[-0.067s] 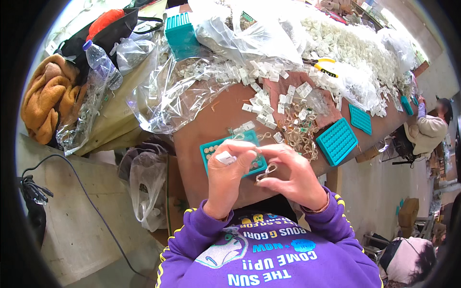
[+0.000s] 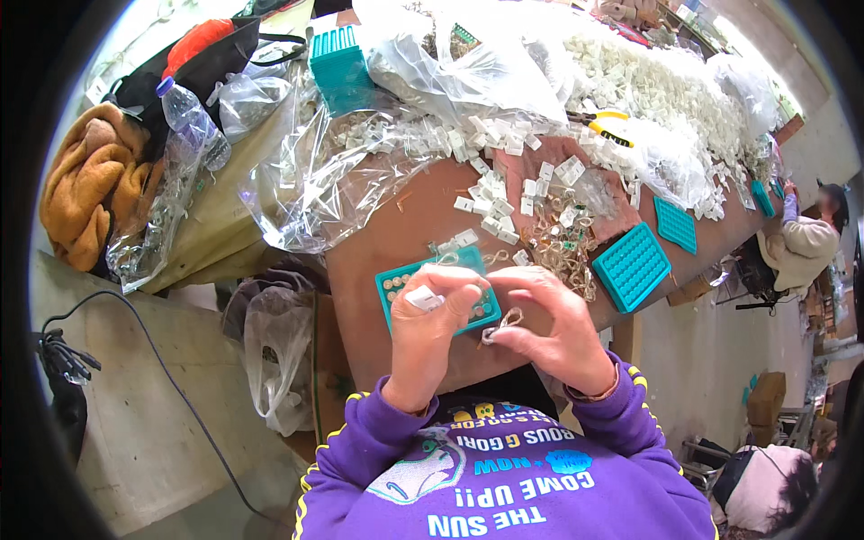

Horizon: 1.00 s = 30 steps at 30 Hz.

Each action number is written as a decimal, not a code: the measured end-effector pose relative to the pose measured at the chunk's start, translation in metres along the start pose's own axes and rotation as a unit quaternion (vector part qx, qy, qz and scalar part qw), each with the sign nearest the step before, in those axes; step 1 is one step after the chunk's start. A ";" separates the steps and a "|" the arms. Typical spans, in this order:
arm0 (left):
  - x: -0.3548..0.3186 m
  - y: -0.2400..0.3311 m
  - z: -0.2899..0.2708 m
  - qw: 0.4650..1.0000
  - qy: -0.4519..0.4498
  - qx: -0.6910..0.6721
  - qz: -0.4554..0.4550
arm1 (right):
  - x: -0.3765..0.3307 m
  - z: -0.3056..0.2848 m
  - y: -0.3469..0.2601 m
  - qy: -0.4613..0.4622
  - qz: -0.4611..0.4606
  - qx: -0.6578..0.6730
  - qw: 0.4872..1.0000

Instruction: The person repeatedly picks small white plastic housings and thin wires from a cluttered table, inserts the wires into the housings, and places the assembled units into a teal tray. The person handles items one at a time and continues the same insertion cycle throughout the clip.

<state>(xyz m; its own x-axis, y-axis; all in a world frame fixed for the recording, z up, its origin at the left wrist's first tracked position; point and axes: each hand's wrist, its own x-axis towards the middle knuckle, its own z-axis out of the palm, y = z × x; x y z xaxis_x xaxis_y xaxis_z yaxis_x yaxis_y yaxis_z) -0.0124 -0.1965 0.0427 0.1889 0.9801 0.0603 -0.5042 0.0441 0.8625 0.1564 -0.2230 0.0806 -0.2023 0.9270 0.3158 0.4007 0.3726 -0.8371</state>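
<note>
My left hand (image 2: 421,353) is closed over the teal tray (image 2: 392,275), with a small white plastic piece (image 2: 423,299) between its fingers. Just right of it is my right hand (image 2: 569,340), its thumb and fingers curved around a small clear looped cord (image 2: 511,320) that it pinches near the thumb tip. The fingertips of the two hands almost meet, and they cover part of the tray. Small round beige pieces (image 2: 396,286) fill holes at the tray's left side. Beyond the hands lies a pile of looped cords (image 2: 562,238) on the brown table.
White plastic pieces (image 2: 490,205) lie scattered beyond the tray. Another teal tray (image 2: 632,266) rests at the right edge. Yellow-handled pliers (image 2: 612,126) lie by a large white heap (image 2: 661,90). Clear plastic sheeting (image 2: 310,189) spreads at left; a co-worker (image 2: 807,236) sits far right.
My right hand's fingertips have shifted slightly right and away from my left hand, the looped cord moving along with them. My left hand stays almost in place.
</note>
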 end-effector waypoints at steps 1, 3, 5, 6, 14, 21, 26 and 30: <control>-0.001 -0.001 0.001 1.000 0.002 0.009 0.001 | 0.001 0.001 0.001 0.027 -0.002 0.044 0.999; -0.002 -0.006 0.005 1.000 -0.002 0.002 0.007 | -0.003 0.004 0.001 0.052 0.104 0.161 0.980; -0.004 -0.009 0.007 0.999 0.002 0.033 0.017 | -0.005 0.009 0.004 0.042 0.119 0.254 0.959; -0.005 -0.009 0.007 0.999 0.004 0.037 0.013 | -0.007 0.014 0.006 0.050 0.138 0.308 0.940; -0.009 -0.003 0.008 0.997 0.031 0.025 -0.063 | -0.006 0.011 0.027 -0.015 0.190 0.441 0.877; -0.004 0.001 -0.018 0.980 -0.102 -0.085 -0.145 | -0.005 0.018 0.042 -0.014 0.179 0.460 0.870; -0.008 -0.010 -0.051 0.904 -0.176 0.368 0.127 | -0.011 0.018 0.050 -0.015 0.176 0.467 0.866; -0.017 -0.006 -0.060 0.976 -0.079 0.198 -0.039 | -0.014 0.023 0.046 -0.020 0.180 0.516 0.837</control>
<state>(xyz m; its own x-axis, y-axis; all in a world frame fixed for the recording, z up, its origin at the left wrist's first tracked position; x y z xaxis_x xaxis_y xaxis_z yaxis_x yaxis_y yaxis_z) -0.0636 -0.2019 0.0067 0.3579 0.9330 0.0368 -0.1245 0.0086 0.9922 0.1573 -0.2200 0.0271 -0.2727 0.9614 -0.0375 -0.5394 -0.1851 -0.8215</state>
